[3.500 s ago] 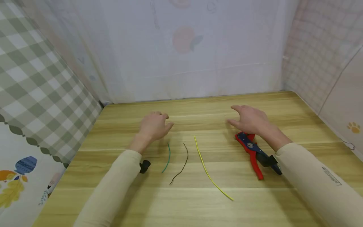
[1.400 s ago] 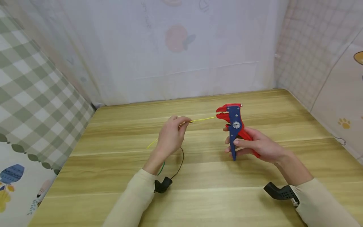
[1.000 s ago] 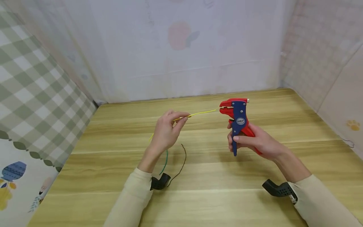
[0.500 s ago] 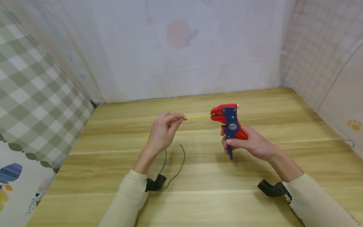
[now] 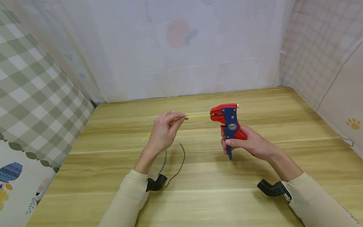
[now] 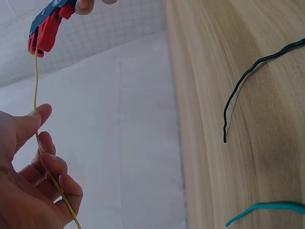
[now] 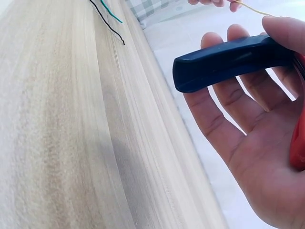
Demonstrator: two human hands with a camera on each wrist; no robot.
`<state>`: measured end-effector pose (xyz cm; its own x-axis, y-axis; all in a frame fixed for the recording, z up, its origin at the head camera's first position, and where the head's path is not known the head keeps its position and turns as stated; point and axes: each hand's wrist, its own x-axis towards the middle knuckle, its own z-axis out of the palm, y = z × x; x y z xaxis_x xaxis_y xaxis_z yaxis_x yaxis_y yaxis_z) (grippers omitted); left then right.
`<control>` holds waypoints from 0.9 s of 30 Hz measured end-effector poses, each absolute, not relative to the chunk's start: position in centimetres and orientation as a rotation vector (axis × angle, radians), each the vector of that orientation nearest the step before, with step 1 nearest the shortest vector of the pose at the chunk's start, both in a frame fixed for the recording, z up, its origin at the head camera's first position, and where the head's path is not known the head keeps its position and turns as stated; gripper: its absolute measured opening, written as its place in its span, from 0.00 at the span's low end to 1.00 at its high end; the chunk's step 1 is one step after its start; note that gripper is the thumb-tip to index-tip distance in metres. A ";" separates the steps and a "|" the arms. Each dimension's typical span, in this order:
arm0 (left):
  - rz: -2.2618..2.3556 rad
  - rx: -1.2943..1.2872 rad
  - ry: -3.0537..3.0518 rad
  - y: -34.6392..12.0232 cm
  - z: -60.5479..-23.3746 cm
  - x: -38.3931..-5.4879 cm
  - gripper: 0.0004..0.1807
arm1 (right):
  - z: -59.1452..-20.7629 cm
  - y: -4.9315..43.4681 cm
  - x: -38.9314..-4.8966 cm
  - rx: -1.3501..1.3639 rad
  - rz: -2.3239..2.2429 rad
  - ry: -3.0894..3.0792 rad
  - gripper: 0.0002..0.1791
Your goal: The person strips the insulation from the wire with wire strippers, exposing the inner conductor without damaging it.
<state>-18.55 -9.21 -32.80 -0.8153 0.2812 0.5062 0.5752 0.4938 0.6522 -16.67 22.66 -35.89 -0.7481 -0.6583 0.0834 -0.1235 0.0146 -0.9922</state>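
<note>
Between thumb and fingers my left hand (image 5: pixel 165 130) pinches a yellow wire (image 5: pixel 198 116), whose free tail hangs out behind the hand. The other end of the wire enters the red jaws of a red and blue wire stripper (image 5: pixel 232 121). My right hand (image 5: pixel 256 143) grips the stripper by its handles, with fingers curled round the blue handle (image 7: pixel 228 62) in the right wrist view. The stripper is held above the table, head pointing left. How deep the wire sits inside the jaws is hidden.
On the wooden table (image 5: pixel 210 205) lie a black wire (image 5: pixel 181 164) and a short green wire (image 5: pixel 163 164), below the left hand. Black wrist camera mounts (image 5: pixel 273 188) sit at both sleeves. A pale cloth wall (image 5: pixel 221 47) stands behind the table.
Both hands lay over the table at first; since then the left took the yellow wire and the right lifted the stripper. The wire's end moved into the jaws, which have closed since.
</note>
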 end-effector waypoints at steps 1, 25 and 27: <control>-1.239 -0.718 -2.409 -9.2 -32.8 -18.6 0.08 | -35.9 22.7 -16.6 -0.805 -1.783 1.893 0.12; -1.240 -0.730 -2.439 -8.8 -32.9 -18.2 0.09 | -35.6 22.3 -16.2 -0.843 -1.752 1.927 0.08; -1.238 -0.733 -2.437 -8.8 -32.9 -18.2 0.09 | -35.7 22.3 -16.2 -0.846 -1.752 1.936 0.08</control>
<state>-18.18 -8.80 -32.88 -0.8211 0.3010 0.4850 0.5692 0.4955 0.6561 -16.19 22.31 -35.67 -0.7397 -0.6646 0.1051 -0.1710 0.0346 -0.9847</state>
